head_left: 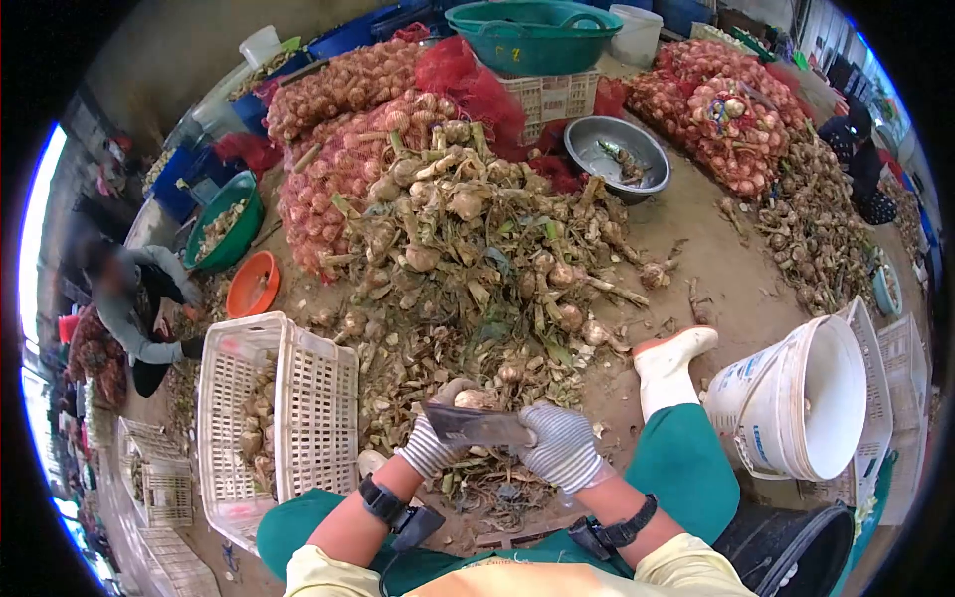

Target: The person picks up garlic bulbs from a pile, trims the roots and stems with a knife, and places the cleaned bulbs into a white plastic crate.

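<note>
My left hand point(431, 448), in a striped glove, is closed around a garlic bulb point(478, 399) just beyond the blade; part of its grip is hidden. In my right hand point(563, 446), also gloved, is a wide dark-bladed knife point(476, 426). The blade points left and crosses in front of the bulb and my left fingers. Right beyond both hands rises a big heap of garlic point(468, 249) with dry stalks, leaves and loose skins.
A white plastic crate point(323, 418) with garlic stands at my left, a white bucket point(786, 398) at my right. Farther off are full red net bags point(338, 169), a metal basin point(617, 134) and an orange bowl point(253, 284). Another person point(149, 298) crouches at the left.
</note>
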`<state>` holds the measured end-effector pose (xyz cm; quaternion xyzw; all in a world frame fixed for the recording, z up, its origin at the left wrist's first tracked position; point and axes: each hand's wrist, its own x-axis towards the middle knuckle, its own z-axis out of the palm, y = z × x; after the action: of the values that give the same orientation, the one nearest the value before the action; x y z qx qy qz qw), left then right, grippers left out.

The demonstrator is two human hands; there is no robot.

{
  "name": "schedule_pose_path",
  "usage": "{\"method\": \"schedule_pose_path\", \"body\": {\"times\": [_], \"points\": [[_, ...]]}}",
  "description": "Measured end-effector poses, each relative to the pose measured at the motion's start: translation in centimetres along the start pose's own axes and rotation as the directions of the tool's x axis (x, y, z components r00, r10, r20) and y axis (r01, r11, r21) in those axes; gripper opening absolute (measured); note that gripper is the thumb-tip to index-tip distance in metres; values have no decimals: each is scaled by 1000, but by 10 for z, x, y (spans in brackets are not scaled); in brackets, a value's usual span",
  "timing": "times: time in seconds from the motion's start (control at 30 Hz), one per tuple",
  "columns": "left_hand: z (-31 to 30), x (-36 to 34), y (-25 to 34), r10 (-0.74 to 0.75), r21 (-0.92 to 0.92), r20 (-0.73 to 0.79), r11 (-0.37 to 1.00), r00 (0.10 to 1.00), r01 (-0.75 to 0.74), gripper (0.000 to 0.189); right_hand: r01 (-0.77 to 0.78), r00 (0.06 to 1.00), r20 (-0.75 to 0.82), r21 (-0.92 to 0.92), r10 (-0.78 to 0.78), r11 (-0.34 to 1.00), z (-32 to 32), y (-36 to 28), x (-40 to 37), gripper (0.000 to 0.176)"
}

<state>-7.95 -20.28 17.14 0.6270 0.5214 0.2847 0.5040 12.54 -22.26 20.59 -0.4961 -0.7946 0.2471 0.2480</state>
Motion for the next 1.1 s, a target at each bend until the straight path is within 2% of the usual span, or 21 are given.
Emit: {"method": "schedule_pose_path", "body": {"times": [0.03,0.07,0.1,0.17,0.23,0.27,0.3,0.33,0.37,0.43,0.53,0.63,0.67,0.73,0.8,0.87,0.97,1.0,1.03,1.07,1.1], "points": [[-1,-7,-3,9,10,-2,1000,1000,-9,47,17,1000,-10,10,-17,1000,-2,-5,-4,11],[-3,-13,3,-165,-505,73,845,984,179,43,34,999,-22,21,-34,999,-3,-10,-8,9],[-4,-18,10,-267,-850,226,416,937,323,39,35,999,18,-27,-35,999,-4,-13,-12,8],[5,-42,58,-264,-868,204,396,942,299,36,72,997,13,-79,-71,994,0,-6,-20,11],[15,-58,59,3,-274,-7,962,1000,-4,42,44,999,7,-44,-44,998,8,17,-28,21],[20,-66,60,136,108,-112,986,984,-124,45,-229,959,178,32,220,973,25,59,-30,29],[22,-75,82,144,110,-125,985,982,-131,46,-494,823,331,16,462,869,43,101,-31,37],[23,-78,95,158,110,-147,984,976,-143,48,-625,771,294,177,566,760,22,100,-43,36],[24,-65,95,194,123,-165,977,967,-175,48,-597,794,267,179,546,782,8,90,-31,36],[36,-67,78,109,-82,-314,987,943,-142,48,-392,913,212,689,348,610,13,50,-41,36],[42,-59,78,525,453,-254,807,812,-379,53,-139,987,67,809,146,571,-20,-23,-42,35],[35,-59,70,147,-181,-488,947,860,-265,44,-72,990,-35,717,138,693,-11,-43,-49,30],[33,-61,74,148,-176,-497,947,855,-267,44,-14,978,-154,626,141,780,-1,-44,-53,28],[30,-64,77,-127,-575,-520,783,845,-237,19,25,972,-221,450,84,892,11,-36,-50,24],[32,-65,70,-223,-632,-429,766,875,-115,20,-339,928,-40,328,371,882,20,-28,-39,23],[33,-61,60,-316,-679,-331,734,889,9,23,-325,943,8,235,332,916,15,-22,-33,22],[30,-52,52,-319,-678,-233,731,919,82,26,-86,978,-151,338,144,937,25,-7,-25,28],[24,-47,53,-332,-680,-224,726,916,96,26,-388,921,178,323,348,863,52,22,-18,33],[11,-39,52,-279,-650,-390,758,878,-48,24,-646,722,478,207,500,735,75,49,-14,39],[-7,-29,69,-220,-592,-543,785,810,-183,23,-656,712,487,205,505,727,95,75,-23,39],[-39,-24,90,-130,-291,-585,955,800,-58,23,-604,708,506,71,493,794,113,101,-35,44]]}}
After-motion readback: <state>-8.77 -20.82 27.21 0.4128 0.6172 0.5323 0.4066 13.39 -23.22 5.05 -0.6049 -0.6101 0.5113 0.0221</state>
